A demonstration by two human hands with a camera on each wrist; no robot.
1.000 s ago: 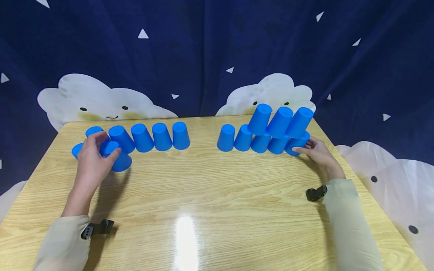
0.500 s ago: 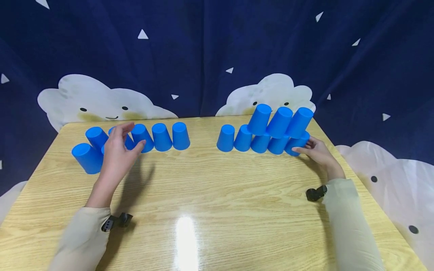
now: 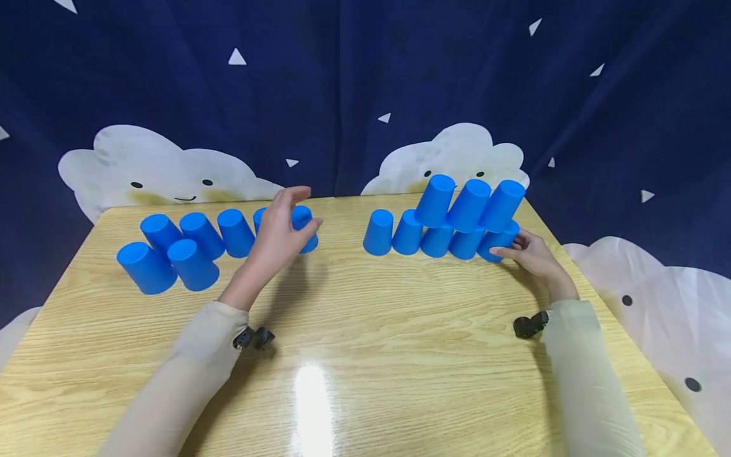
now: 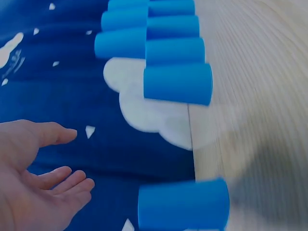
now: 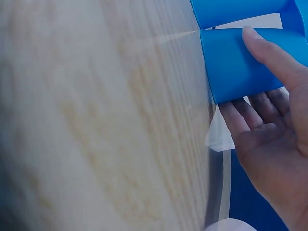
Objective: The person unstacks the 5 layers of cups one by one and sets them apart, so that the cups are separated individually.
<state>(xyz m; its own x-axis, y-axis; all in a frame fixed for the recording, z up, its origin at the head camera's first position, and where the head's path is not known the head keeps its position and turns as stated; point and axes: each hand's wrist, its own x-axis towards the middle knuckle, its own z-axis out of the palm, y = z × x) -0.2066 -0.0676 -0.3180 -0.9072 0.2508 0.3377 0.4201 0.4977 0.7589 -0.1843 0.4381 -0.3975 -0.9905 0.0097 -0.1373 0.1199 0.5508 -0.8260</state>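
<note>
My left hand (image 3: pixel 281 231) hangs in the air by the left group's right end, fingers and thumb spread, holding nothing. Behind it stands the end blue cup (image 3: pixel 301 219), upside down and partly covered. The left wrist view shows that hand (image 4: pixel 43 178) apart from the nearest cup (image 4: pixel 183 206). My right hand (image 3: pixel 535 257) grips the rightmost bottom cup (image 3: pixel 499 242) of the right-hand stack, thumb in front and fingers round the far side. In the right wrist view, the thumb lies across this cup (image 5: pixel 240 65), whose rim is at the table top.
Three upside-down cups (image 3: pixel 468 206) form an upper row on the right-hand bottom row (image 3: pixel 408 233). At left, two cups (image 3: pixel 193 265) stand in front of the back row (image 3: pixel 235 233). The wooden table (image 3: pixel 388 343) ends at a dark blue curtain (image 3: pixel 337 95).
My left hand let go of the front cup at left, which now stands on the table, and moved right along the row. My right hand stayed on its cup.
</note>
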